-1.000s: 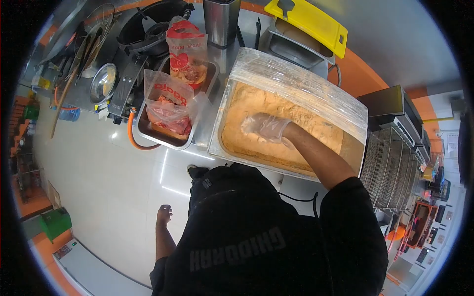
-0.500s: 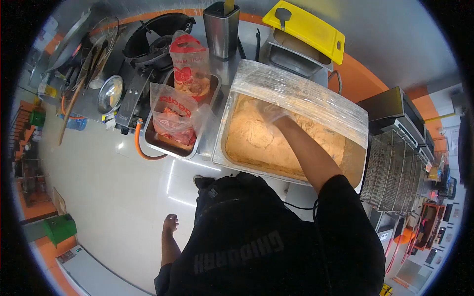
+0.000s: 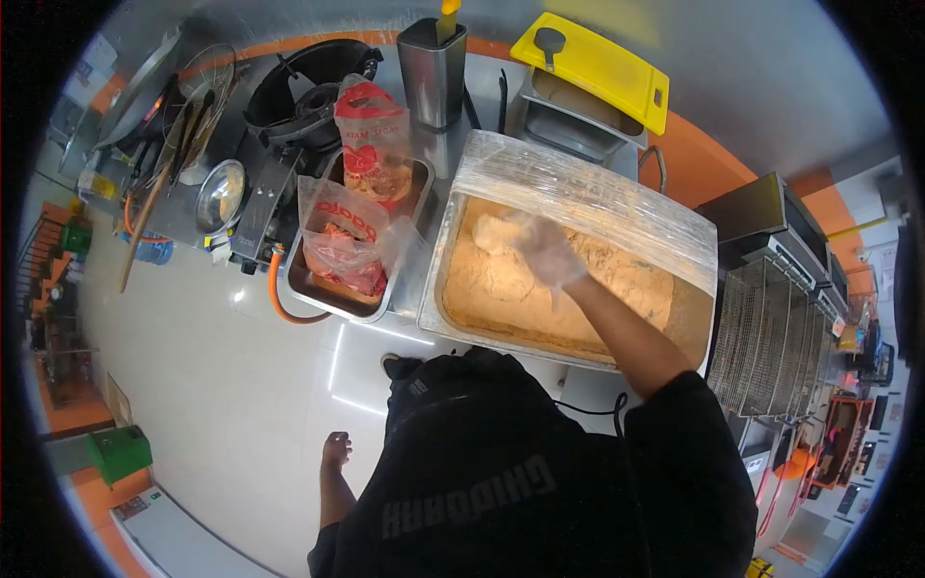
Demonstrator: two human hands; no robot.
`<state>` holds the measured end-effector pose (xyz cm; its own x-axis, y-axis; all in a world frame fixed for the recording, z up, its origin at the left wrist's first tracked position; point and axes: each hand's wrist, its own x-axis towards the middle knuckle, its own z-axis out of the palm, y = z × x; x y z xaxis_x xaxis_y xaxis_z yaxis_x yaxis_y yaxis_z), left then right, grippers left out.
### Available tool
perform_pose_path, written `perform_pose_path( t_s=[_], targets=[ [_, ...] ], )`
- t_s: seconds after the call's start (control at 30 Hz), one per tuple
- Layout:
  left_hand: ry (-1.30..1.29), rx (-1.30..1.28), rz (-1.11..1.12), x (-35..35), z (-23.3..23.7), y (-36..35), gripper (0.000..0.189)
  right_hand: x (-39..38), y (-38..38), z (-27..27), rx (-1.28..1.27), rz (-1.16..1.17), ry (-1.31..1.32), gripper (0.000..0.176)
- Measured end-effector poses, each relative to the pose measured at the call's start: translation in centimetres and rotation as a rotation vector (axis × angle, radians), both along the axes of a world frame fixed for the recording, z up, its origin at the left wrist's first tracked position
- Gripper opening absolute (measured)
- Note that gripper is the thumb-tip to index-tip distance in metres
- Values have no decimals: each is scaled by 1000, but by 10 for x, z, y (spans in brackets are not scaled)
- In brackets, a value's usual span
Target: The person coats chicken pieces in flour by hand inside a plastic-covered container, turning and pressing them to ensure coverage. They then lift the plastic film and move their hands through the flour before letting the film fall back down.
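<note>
My right hand (image 3: 554,255), in a thin clear glove dusted with flour, is over the large metal tub (image 3: 438,318). Its fingers are closed on a flour-coated piece of food (image 3: 496,234), probably meat; the coating hides its exact kind. Pale orange seasoned flour (image 3: 482,284) fills the tub, with coated lumps toward its right side. Plastic wrap (image 3: 588,188) covers the tub's far part. Down at my side, away from the counter, hangs my left hand (image 3: 336,449), its fingers loosely curled and nothing visible in them.
Left of the tub, a steel tray (image 3: 301,279) holds two plastic bags (image 3: 342,236) of raw meat. A yellow lid (image 3: 597,67) rests on a steel container behind. Wire baskets (image 3: 766,337) stand at right. An orange hose (image 3: 281,299) loops off the counter's front edge.
My right hand has come up out of the flour, and a coated piece now shows at its fingers. The view has shifted slightly. My left hand still hangs at my side.
</note>
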<state>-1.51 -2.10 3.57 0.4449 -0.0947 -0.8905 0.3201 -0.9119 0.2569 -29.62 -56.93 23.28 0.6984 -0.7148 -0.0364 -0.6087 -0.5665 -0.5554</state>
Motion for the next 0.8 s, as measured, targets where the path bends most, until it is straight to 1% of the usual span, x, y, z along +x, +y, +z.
perform_pose_path(
  t_s=[0.03,0.07,0.13,0.17,0.23,0.27,0.33,0.37,0.43,0.47,0.53,0.57,0.63,0.67,0.73,0.77,0.8],
  targets=[
    [-4,-9,-12,4,-6,2,35,-6,6,-2,-529,268,-364,30],
    [-7,-14,-26,4,-11,7,35,-14,15,-5,-523,274,-358,30],
    [-2,-2,-40,5,-10,1,34,-18,35,26,154,28,-566,27],
    [-7,9,-50,7,-11,-3,34,-19,32,27,152,30,-565,27],
    [-34,15,-90,8,-7,-10,33,-25,28,28,128,30,-289,26],
    [-37,17,-97,10,-3,-13,33,-27,31,29,129,23,-292,26],
    [-8,13,-106,16,-3,-23,27,-25,30,34,248,-11,-605,26],
    [-3,19,-103,14,-4,-23,27,-26,29,31,255,-10,-600,26],
    [-56,-94,-87,20,-7,-26,29,-28,26,26,126,68,-417,26],
    [-60,-100,-91,24,-8,-32,29,-27,25,25,120,66,-421,26],
    [-81,-116,-53,21,-7,-30,29,-23,31,28,272,51,-649,26],
    [-79,-109,-50,18,-6,-26,29,-23,35,29,280,51,-647,26],
    [-106,-92,-78,16,-5,-27,29,-23,38,35,371,251,-633,27],
    [-106,-93,-80,15,-4,-27,29,-27,37,34,369,249,-633,27],
    [-67,-91,-8,10,-9,-17,30,-43,32,27,383,128,-477,21],
    [-64,-53,-44,7,-7,-14,30,-50,26,18,386,128,-472,21],
    [-59,-50,-42,4,-8,-10,30,-57,16,5,-10,186,-98,18]
  ],
)
